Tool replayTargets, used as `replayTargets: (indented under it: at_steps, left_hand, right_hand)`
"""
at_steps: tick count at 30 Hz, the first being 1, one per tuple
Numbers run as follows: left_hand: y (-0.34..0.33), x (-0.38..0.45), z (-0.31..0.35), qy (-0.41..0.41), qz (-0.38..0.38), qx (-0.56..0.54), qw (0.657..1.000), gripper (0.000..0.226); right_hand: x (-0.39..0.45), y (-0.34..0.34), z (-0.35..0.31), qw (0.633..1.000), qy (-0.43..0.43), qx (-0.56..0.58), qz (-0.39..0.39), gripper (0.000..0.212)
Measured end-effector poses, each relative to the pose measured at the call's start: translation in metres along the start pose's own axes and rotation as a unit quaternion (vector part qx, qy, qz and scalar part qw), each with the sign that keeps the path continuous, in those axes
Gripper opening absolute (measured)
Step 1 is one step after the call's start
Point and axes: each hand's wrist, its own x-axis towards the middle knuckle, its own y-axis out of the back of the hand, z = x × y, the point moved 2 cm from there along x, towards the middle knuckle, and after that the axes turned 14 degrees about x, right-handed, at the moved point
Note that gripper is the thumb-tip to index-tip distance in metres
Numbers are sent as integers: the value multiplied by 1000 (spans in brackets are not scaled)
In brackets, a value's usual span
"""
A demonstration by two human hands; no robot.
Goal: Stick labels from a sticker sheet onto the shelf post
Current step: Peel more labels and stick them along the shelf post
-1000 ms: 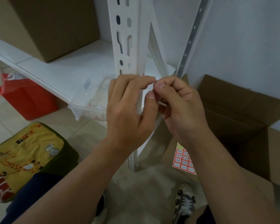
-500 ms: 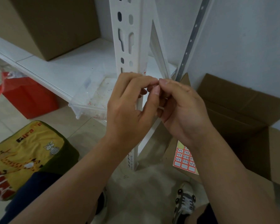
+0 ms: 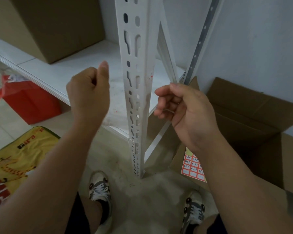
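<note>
A: What sits farthest out on the left hand's side?

B: A red bag (image 3: 29,100) stands on the floor under the shelf (image 3: 61,71), and nearer the person lies a yellow cushion (image 3: 15,159) printed with giraffes. A brown carton (image 3: 57,26) rests on the shelf, above and beyond the left hand.

A: And the left hand itself?

B: The left hand (image 3: 89,97) hangs in the air just left of the shelf post (image 3: 137,78), apart from it. Its fingers are curled into a loose fist, thumb raised, and nothing shows in its grasp.

A: Where is the post relative to both hands?

B: It stands upright between them, white and slotted, its foot on the floor between the two sneakers (image 3: 100,188). A few small red specks mark its edge at the height of the hands.

A: The right hand?

B: The right hand (image 3: 183,112) hovers just right of the post without touching it. Its fingers are bent inward and the thumb lies over them; whether something small is pinched there cannot be told, for the fingertips are blurred.

A: And the sticker sheet?

B: The sticker sheet (image 3: 193,168) lies below the right wrist, on a flap of the open cardboard box (image 3: 254,115); the forearm covers part of it. Its labels are red-bordered, several bearing handwritten numbers. A grey perforated strip (image 3: 198,43) runs up the wall beyond the right hand.
</note>
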Motion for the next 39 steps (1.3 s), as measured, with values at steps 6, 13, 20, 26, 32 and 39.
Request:
replayTargets:
  at_steps: [6,13,20,26,32,39]
  left_hand:
    - [-33,27,-54,66,-215,141,964,34]
    - [-51,17,-49,92,-298,238,920,24]
    - [-45,14,-23,111,-188,45,975,32]
    - [-31,-17,24,146,-92,-180,968,36]
    - [-30,-34,48,153,-139,-280,938,52]
    - [-25,-36,56,176,-158,-314,919,54]
  right_hand:
    - [1,1,2,995,33,-79,56,30]
    - [0,-7,11,936,186,-293,54,13]
    - [0,-13,23,890,246,-383,24,41]
    - [-5,-19,28,901,283,-327,37,42]
    - [-5,-19,29,905,288,-308,59,36]
    - [0,-24,25,889,326,-290,136,17]
